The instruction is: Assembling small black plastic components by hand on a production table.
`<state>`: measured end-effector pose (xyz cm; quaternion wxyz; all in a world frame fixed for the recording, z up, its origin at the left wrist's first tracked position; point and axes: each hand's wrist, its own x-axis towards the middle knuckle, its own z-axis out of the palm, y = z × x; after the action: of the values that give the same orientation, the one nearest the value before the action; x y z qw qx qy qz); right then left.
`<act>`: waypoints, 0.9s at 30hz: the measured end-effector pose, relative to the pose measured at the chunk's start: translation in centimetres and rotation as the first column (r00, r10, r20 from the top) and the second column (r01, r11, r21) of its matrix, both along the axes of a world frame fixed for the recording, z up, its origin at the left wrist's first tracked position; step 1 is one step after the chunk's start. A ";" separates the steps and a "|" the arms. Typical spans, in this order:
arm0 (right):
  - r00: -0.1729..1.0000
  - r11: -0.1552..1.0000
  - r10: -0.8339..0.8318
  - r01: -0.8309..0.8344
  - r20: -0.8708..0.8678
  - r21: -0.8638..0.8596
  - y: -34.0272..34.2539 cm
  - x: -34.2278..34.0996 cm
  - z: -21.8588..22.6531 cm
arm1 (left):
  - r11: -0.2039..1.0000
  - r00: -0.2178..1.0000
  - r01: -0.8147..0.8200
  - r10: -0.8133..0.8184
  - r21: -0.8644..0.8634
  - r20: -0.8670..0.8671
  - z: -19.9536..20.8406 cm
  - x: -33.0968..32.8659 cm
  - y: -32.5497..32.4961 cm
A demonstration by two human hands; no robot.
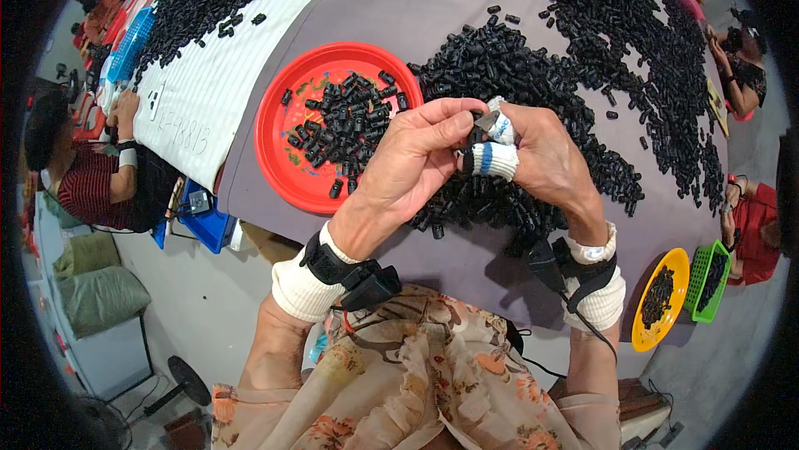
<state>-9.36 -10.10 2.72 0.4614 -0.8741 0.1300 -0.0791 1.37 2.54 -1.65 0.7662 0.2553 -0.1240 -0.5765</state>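
— What do we see in the middle of the frame?

— We see both hands meeting above the grey table point(466, 9). The left hand point(414, 163) comes in from the lower left, the right hand point(545, 159) from the lower right, and their fingertips come together just above centre.

— And what lies between the fingers?

— We make out a small black part point(475, 127) pinched there. It sits right at the meeting of the left thumb and the right hand's taped fingers point(497, 160), wrapped in white and blue bands. Both hands are closed on it, and most of it is hidden by the fingertips, so we cannot tell its exact shape.

— What is around the hands?

— Directly under and behind them we see a large heap of black parts point(533, 76), spreading to the upper right of the frame. Just to the left of the left hand stands a red plate point(279, 159) with more of the same parts in it. At the lower right we see a yellow dish point(678, 271) and a green basket point(697, 279) side by side, both holding dark pieces.

— Anything on the wrists?

— We see white cuffs and black strapped devices on both. Other people sit at the left and right edges.
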 end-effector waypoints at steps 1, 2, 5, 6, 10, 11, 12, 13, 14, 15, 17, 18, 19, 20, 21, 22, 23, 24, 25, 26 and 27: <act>1.000 1.000 0.001 -0.001 0.014 0.000 0.0 0.0 -0.1 | 1.000 1.000 0.002 -0.002 0.000 0.010 -0.1 0.0 0.0; 1.000 1.000 -0.003 0.003 0.014 0.001 0.0 -0.1 -0.2 | 1.000 1.000 0.005 -0.005 0.001 0.010 -0.1 0.0 0.0; 0.999 1.000 0.013 -0.013 0.034 -0.004 -0.1 -0.1 -0.4 | 1.000 0.998 -0.012 0.011 0.027 0.054 0.0 -0.1 -0.1; 0.999 1.000 0.021 -0.021 0.027 0.007 0.0 0.0 -0.3 | 0.998 0.997 -0.021 0.017 0.055 0.077 0.1 -0.1 -0.2; 0.999 0.998 0.025 -0.027 0.040 0.061 0.1 0.0 0.4 | 0.992 0.997 -0.056 0.049 0.109 0.063 1.1 -0.4 -0.3; 0.999 0.998 0.023 -0.025 0.042 0.062 0.0 -0.1 0.3 | 0.993 0.997 -0.054 0.047 0.109 0.066 1.2 -0.5 -0.3; 0.997 0.996 0.005 -0.012 0.077 0.090 -0.2 -0.2 0.2 | 0.996 0.999 -0.039 0.037 0.079 0.017 1.3 -0.5 -0.4; 0.994 0.993 -0.013 0.000 0.110 0.120 -0.4 -0.2 0.1 | 0.999 0.999 -0.025 0.026 0.047 -0.031 1.3 -0.5 -0.4; 0.993 0.993 -0.013 0.000 0.113 0.121 -0.5 -0.2 0.2 | 0.999 0.999 -0.025 0.026 0.048 -0.028 1.3 -0.6 -0.4; 0.995 0.994 -0.024 0.014 0.092 0.107 -0.5 -0.2 0.2 | 0.999 0.999 -0.011 0.014 0.040 -0.053 1.2 -0.6 -0.4; 0.997 0.995 -0.035 0.028 0.073 0.093 -0.5 -0.2 0.2 | 0.999 0.997 0.002 0.000 0.032 -0.076 1.0 -0.7 -0.4; 0.997 0.995 -0.021 0.014 0.068 0.102 -0.5 -0.2 0.2 | 1.000 0.997 0.005 -0.004 0.014 -0.077 0.9 -0.7 -0.3; 0.998 0.994 -0.007 0.000 0.064 0.111 -0.5 -0.2 0.2 | 1.000 0.997 0.007 -0.007 -0.004 -0.079 0.9 -0.7 -0.3; 0.998 0.994 -0.010 0.003 0.064 0.111 -0.5 -0.2 0.1 | 1.000 0.997 0.010 -0.010 -0.004 -0.079 0.8 -0.7 -0.4; 0.998 0.995 -0.012 0.006 0.057 0.103 -0.6 -0.2 0.0 | 1.000 0.997 0.017 -0.017 -0.006 -0.076 0.8 -0.7 -0.4; 0.999 0.995 -0.014 0.009 0.049 0.096 -0.6 -0.3 0.0 | 1.000 0.997 0.024 -0.024 -0.008 -0.074 0.8 -0.7 -0.5; 0.999 0.995 -0.014 0.009 0.050 0.096 -0.6 -0.3 0.0 | 1.000 0.997 0.024 -0.025 -0.007 -0.073 0.8 -0.7 -0.5; 0.999 0.996 -0.017 0.012 0.050 0.090 -0.6 -0.3 0.0 | 0.999 0.997 0.030 -0.031 -0.019 -0.073 0.8 -0.7 -0.5; 0.999 0.996 -0.020 0.016 0.051 0.083 -0.5 -0.3 0.1 | 0.999 0.997 0.035 -0.037 -0.031 -0.072 0.7 -0.7 -0.5; 0.999 0.996 -0.020 0.016 0.050 0.085 -0.6 -0.3 0.1 | 0.999 0.997 0.035 -0.037 -0.029 -0.073 0.7 -0.7 -0.5; 0.999 0.997 -0.012 0.008 0.048 0.076 -0.6 -0.3 0.1 | 0.999 0.997 0.035 -0.037 -0.023 -0.071 0.6 -0.6 -0.5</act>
<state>-9.68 -10.70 2.78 0.4968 -0.8531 0.1262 -0.0975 0.75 2.07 -1.06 0.7624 0.2238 -0.1074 -0.5976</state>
